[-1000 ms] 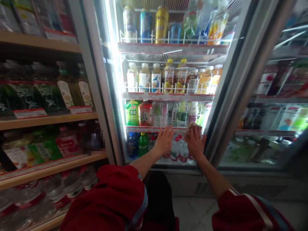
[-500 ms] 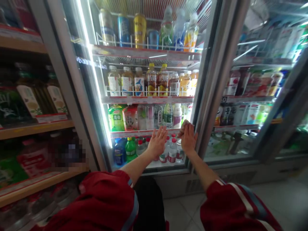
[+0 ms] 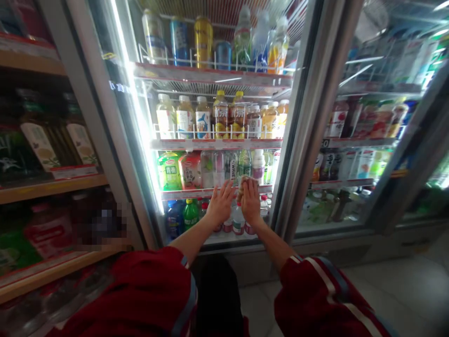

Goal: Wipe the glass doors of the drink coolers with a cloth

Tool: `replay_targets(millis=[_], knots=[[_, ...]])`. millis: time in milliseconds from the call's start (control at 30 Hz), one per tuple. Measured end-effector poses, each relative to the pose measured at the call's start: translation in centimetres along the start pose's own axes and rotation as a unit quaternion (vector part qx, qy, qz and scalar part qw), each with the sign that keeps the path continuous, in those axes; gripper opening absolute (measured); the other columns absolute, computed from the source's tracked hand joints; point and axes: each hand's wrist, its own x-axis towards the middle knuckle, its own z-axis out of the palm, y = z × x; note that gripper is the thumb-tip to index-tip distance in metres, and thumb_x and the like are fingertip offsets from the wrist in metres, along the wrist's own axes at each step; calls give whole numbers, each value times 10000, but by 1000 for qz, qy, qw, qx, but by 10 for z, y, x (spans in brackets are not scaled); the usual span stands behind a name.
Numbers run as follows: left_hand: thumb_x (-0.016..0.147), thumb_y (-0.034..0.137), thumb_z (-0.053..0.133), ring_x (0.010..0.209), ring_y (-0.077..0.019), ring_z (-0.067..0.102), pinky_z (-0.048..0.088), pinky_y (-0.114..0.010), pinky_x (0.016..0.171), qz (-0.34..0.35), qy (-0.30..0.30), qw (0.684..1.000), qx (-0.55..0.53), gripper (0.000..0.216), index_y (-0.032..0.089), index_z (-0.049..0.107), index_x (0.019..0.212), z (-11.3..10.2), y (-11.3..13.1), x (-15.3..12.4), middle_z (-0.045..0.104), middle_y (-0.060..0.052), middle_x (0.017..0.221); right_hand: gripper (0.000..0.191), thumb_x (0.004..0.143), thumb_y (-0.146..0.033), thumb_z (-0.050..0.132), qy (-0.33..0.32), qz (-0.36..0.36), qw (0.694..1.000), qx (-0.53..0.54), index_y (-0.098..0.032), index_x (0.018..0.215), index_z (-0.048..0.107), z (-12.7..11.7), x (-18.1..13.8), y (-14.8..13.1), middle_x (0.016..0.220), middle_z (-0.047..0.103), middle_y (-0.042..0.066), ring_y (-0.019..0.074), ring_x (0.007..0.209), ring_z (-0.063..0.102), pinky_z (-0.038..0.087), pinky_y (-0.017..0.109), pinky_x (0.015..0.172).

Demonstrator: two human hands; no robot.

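Observation:
Both my hands press against the glass door [image 3: 196, 112] of a lit drinks cooler. My left hand [image 3: 220, 205] lies flat with its fingers spread, just below the red-edged shelf rail [image 3: 182, 193]. Beside it, my right hand [image 3: 250, 200] holds a small brownish cloth [image 3: 242, 181] flat against the glass, its fingers stretched over the cloth. Behind the glass near my hands stand small water bottles with red labels [image 3: 238, 223], and clear and green bottles [image 3: 244, 164] on the shelf above.
The cooler's metal door frame [image 3: 308, 117] rises just right of my hands, with a second glass door [image 3: 365, 140] beyond it. Wooden shelves [image 3: 52, 185] of bottled drinks stand at my left. Pale floor tiles [image 3: 386, 290] lie at the lower right.
My right hand with the cloth has slid left across the glass, away from the door frame and close to my left hand. My left hand shifted slightly left and up.

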Motion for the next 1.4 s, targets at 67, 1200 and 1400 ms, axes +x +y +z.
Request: replay_targets(millis=[67, 1200, 1400], knots=[[805, 122, 405, 1411, -259, 187, 198, -518, 1126, -10, 1, 1000, 0, 584, 115, 365, 1387, -1, -6, -6, 239, -127, 1514, 490, 896, -145, 335, -20, -34, 999, -7, -134, 1382, 400, 0, 2, -7, 1435, 405, 133, 224, 1416, 164, 290, 475, 1100], [771, 128, 410, 1407, -277, 195, 212, -540, 1120, -120, 22, 992, 43, 621, 86, 356, 1389, -17, -106, -85, 267, -154, 1497, 505, 903, -183, 433, -111, -214, 969, 45, -233, 1403, 378, 32, 35, -132, 1425, 439, 74, 217, 1376, 293, 138, 491, 1143], [752, 134, 450, 1404, -300, 194, 214, -549, 1114, -167, 28, 984, 53, 629, 74, 373, 1373, -26, -123, -95, 258, -168, 1499, 475, 928, -201, 399, -62, -208, 975, 43, -216, 1402, 380, 35, 66, -152, 1418, 448, 72, 220, 1373, 298, 63, 502, 1148]])
